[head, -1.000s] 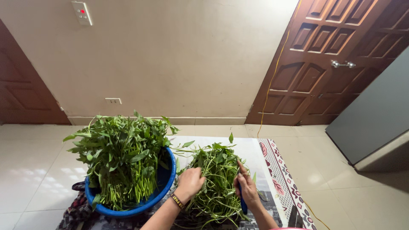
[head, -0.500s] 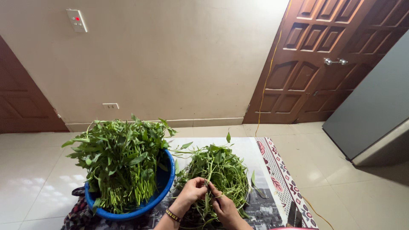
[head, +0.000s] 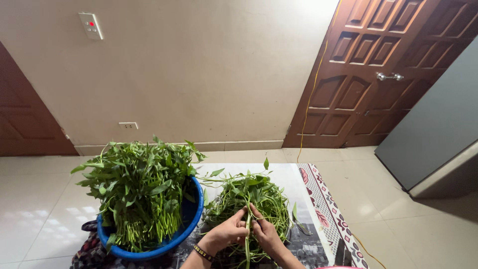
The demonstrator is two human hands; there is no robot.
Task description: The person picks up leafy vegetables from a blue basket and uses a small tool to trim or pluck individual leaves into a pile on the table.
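Note:
My left hand (head: 226, 233) and my right hand (head: 265, 231) meet over a loose pile of green stems and leaves (head: 249, 199) lying on a printed mat (head: 311, 244). Both pinch one upright green stem (head: 247, 234) between their fingers, the stem running down past my wrists. A dark bracelet sits on my left wrist. To the left stands a blue basin (head: 191, 226) packed with tall leafy greens (head: 139, 189).
A patterned cloth (head: 89, 251) lies under the basin on the pale tiled floor. A brown panelled door (head: 368, 74) with a yellow cord beside it stands at the right, a grey cabinet (head: 438, 124) farther right, a wall socket (head: 128, 125) behind the basin.
My hands have come together from apart on the pile and now hold one stem between them. The camera has tilted slightly downward.

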